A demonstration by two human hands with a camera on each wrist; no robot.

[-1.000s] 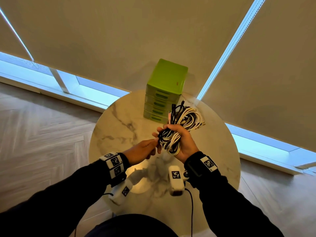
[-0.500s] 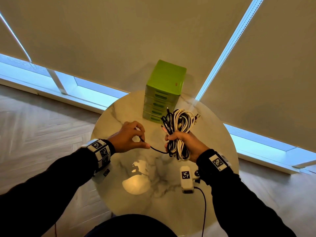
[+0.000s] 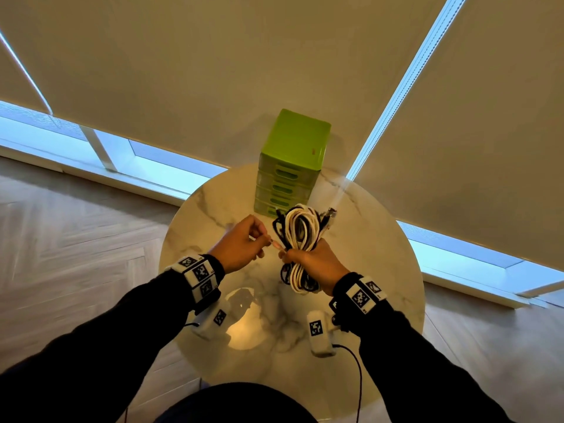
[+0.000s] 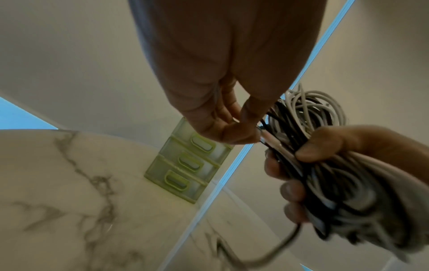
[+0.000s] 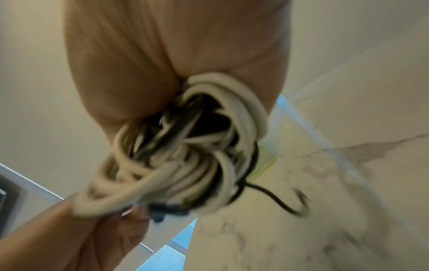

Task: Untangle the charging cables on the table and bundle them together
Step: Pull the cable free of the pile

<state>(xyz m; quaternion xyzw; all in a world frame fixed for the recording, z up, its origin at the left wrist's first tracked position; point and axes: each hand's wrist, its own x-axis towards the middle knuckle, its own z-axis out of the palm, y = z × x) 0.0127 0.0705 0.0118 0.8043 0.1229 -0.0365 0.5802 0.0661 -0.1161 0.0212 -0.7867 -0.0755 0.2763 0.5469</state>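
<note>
Both arms are covered by long dark sleeves (image 3: pixel 100 340) that reach to the wrists, leaving the left hand (image 3: pixel 239 247) and right hand (image 3: pixel 317 265) bare. Each wrist carries a band (image 3: pixel 200 277) of white blocks printed with black square fiducial markers, fastened over a black strap. A white camera housing (image 3: pixel 319 332) bearing a further marker hangs beneath each wrist, and a thin dark lead (image 3: pixel 355 380) runs back from it, apparently along the forearm.
</note>
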